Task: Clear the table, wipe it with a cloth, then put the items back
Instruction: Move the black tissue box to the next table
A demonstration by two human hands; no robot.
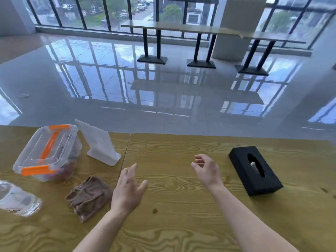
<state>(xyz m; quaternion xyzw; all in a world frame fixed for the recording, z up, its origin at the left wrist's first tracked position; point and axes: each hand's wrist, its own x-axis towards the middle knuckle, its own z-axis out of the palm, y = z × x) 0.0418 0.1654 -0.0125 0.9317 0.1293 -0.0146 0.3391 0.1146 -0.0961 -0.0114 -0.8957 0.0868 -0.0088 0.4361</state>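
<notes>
Left hand (127, 190) and right hand (205, 170) hovered empty above the counter (181, 224).
Left lay open just beside the crumpled cloth (90, 197), probably to take it for wiping; right, loosely curled, hung near the black tissue box (254, 170).

Wood-grain table (181, 224), clear plastic container (47, 151), probably matt black tissue box (254, 170).

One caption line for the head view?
Left hand and right hand, empty, over wooden table between brown cloth and black tissue box.
</notes>
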